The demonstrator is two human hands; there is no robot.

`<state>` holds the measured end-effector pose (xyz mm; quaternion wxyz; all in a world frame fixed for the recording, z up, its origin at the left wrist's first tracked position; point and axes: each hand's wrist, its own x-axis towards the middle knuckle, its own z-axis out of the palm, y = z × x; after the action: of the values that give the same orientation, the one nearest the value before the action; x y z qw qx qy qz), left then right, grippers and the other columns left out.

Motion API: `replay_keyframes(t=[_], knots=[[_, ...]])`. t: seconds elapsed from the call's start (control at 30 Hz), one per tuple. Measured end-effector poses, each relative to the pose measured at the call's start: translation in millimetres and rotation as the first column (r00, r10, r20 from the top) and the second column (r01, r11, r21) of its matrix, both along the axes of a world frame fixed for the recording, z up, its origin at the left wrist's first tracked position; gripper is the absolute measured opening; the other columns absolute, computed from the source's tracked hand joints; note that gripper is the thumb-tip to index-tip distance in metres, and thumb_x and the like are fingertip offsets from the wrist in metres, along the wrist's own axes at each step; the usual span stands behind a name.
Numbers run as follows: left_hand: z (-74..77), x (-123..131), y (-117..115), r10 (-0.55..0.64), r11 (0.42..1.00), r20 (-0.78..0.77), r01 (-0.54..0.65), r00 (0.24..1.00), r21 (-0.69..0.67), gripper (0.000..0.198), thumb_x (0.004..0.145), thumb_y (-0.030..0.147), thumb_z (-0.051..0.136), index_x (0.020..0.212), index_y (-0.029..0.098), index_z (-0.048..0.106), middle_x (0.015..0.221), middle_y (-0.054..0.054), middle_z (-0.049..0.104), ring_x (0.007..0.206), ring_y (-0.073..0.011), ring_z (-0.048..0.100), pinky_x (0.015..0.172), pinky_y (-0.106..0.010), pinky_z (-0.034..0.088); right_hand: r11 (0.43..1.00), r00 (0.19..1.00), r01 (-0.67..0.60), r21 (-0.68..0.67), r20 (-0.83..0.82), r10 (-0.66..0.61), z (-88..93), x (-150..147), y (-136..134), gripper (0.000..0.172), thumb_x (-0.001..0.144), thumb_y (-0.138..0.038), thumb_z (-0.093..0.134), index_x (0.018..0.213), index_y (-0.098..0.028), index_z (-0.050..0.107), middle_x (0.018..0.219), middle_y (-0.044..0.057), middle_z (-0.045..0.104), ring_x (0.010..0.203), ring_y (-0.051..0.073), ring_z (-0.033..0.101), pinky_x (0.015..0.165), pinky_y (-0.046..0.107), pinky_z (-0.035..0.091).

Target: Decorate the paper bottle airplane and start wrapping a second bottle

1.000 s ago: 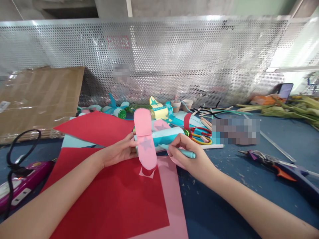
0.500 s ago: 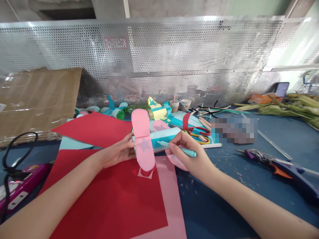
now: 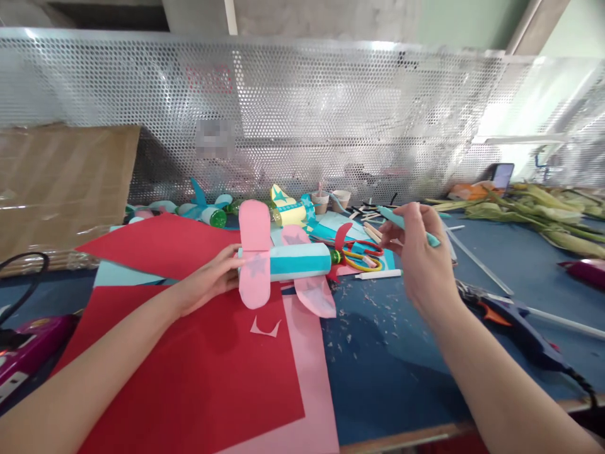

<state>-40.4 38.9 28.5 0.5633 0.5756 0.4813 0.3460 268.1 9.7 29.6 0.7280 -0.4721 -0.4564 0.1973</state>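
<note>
My left hand (image 3: 215, 274) grips the tail end of a toy plane (image 3: 302, 260) made from a bottle wrapped in light and darker blue paper. Pink rounded paper pieces with blue stars (image 3: 255, 277) cross its body, and a red paper propeller (image 3: 342, 238) sits at the green bottle neck. Some fingers are hidden behind the pink piece. Raised to the right of the plane, my right hand (image 3: 418, 246) pinches a light teal marker (image 3: 394, 217), apart from the plane. A white pen-like stick (image 3: 378, 274) lies between this hand and the plane.
Red paper sheets (image 3: 198, 366) and a pink sheet (image 3: 312, 372) lie under the plane, with a pink scrap (image 3: 265, 326) on top. Scissors (image 3: 363, 252) rest behind. A glue gun (image 3: 520, 328) is at right, a purple power strip (image 3: 33, 347) at left. Finished-looking bottle planes (image 3: 290, 211) stand at the back.
My right hand has lifted the marker off the plane's blue paper and moved right and up. The plane stays in my left hand, its nose and propeller now uncovered. The view has shifted right.
</note>
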Motion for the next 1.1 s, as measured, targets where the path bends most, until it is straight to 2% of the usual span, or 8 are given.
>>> replay_keyframes(t=[0.1, 0.23, 0.3, 0.4, 0.6, 0.73, 0.9, 1.1], knots=[[-4.7, 0.1, 3.5, 0.105, 0.992, -0.122, -0.094, 0.987, 0.089, 0.052, 0.077, 0.053, 0.064, 0.122, 0.029, 0.055, 0.133, -0.006, 0.061, 0.122, -0.0275, 0.059, 0.092, -0.035, 0.056, 0.986, 0.967, 0.056, -0.158, 0.256, -0.014, -1.6, 21.1, 6.8, 0.025, 0.083, -0.049, 0.059, 0.085, -0.025, 0.055, 0.067, -0.002, 0.063, 0.058, 0.015, 0.058, 0.058, 0.028, 0.046], [-14.1, -3.9, 12.8, 0.299, 0.926, -0.272, -0.208, 0.915, 0.317, 0.057, 0.071, 0.061, 0.060, 0.114, 0.024, 0.058, 0.124, -0.011, 0.063, 0.116, -0.0318, 0.061, 0.092, -0.042, 0.054, 0.879, 0.699, 0.275, -0.390, 0.708, 0.096, -6.3, 38.9, 8.2, 0.012, 0.082, -0.035, 0.059, 0.076, -0.025, 0.060, 0.066, 0.001, 0.065, 0.066, 0.021, 0.061, 0.060, 0.029, 0.040], [-16.6, -6.3, 17.0, 0.343, 0.893, -0.318, -0.201, 0.884, 0.403, 0.059, 0.069, 0.063, 0.058, 0.111, 0.022, 0.058, 0.116, -0.011, 0.065, 0.112, -0.0325, 0.062, 0.092, -0.044, 0.053, 0.822, 0.577, 0.345, -0.453, 0.793, 0.195, -9.1, 43.2, 6.9, 0.007, 0.079, -0.031, 0.062, 0.075, -0.025, 0.060, 0.068, 0.002, 0.065, 0.064, 0.021, 0.061, 0.058, 0.028, 0.038], [-15.7, -7.5, 18.8, 0.395, 0.844, -0.344, -0.189, 0.852, 0.502, 0.055, 0.071, 0.063, 0.053, 0.107, 0.021, 0.056, 0.103, -0.009, 0.066, 0.104, -0.0302, 0.064, 0.090, -0.044, 0.052, 0.790, 0.484, 0.398, -0.467, 0.838, 0.251, -13.8, 46.1, 5.7, 0.010, 0.076, -0.025, 0.064, 0.085, -0.025, 0.059, 0.076, 0.002, 0.067, 0.063, 0.021, 0.061, 0.056, 0.026, 0.036], [-8.7, -1.0, 7.8, 0.593, 0.638, -0.278, -0.229, 0.756, 0.736, 0.041, 0.082, 0.054, 0.043, 0.101, 0.021, 0.056, 0.102, -0.010, 0.061, 0.104, -0.0283, 0.059, 0.092, -0.046, 0.050, 0.808, 0.473, 0.413, -0.421, 0.857, 0.205, -16.7, 48.7, 9.7, 0.013, 0.082, -0.027, 0.059, 0.094, -0.024, 0.054, 0.089, 0.006, 0.070, 0.073, 0.023, 0.063, 0.058, 0.026, 0.037], [-6.7, 6.3, -1.5, 0.632, 0.505, -0.222, -0.177, 0.743, 0.845, 0.032, 0.087, 0.047, 0.041, 0.099, 0.021, 0.056, 0.098, -0.009, 0.059, 0.101, -0.0263, 0.058, 0.094, -0.044, 0.048, 0.810, 0.486, 0.434, -0.395, 0.859, 0.158, -17.6, 44.2, 17.4, 0.011, 0.088, -0.027, 0.050, 0.097, -0.024, 0.055, 0.087, 0.007, 0.069, 0.077, 0.024, 0.064, 0.062, 0.028, 0.040], [-6.2, 16.5, -13.4, 0.628, 0.348, -0.242, 0.012, 0.740, 0.937, 0.025, 0.092, 0.039, 0.040, 0.098, 0.022, 0.058, 0.099, -0.009, 0.059, 0.100, -0.0258, 0.057, 0.094, -0.044, 0.045, 0.797, 0.422, 0.411, -0.442, 0.867, 0.263, -30.3, 32.3, 32.1, 0.019, 0.078, -0.014, 0.059, 0.095, -0.023, 0.059, 0.087, 0.006, 0.068, 0.080, 0.022, 0.065, 0.067, 0.028, 0.042], [-6.5, 33.7, -34.5, 0.597, 0.103, -0.279, 0.273, 0.752, 0.956, 0.018, 0.093, 0.027, 0.045, 0.097, 0.020, 0.061, 0.095, -0.008, 0.061, 0.096, -0.0241, 0.058, 0.088, -0.040, 0.048, 0.795, 0.413, 0.413, -0.444, 0.870, 0.270, -36.7, 29.2, 37.1, 0.021, 0.077, -0.009, 0.057, 0.093, -0.022, 0.060, 0.082, 0.005, 0.067, 0.081, 0.022, 0.065, 0.065, 0.027, 0.040]])
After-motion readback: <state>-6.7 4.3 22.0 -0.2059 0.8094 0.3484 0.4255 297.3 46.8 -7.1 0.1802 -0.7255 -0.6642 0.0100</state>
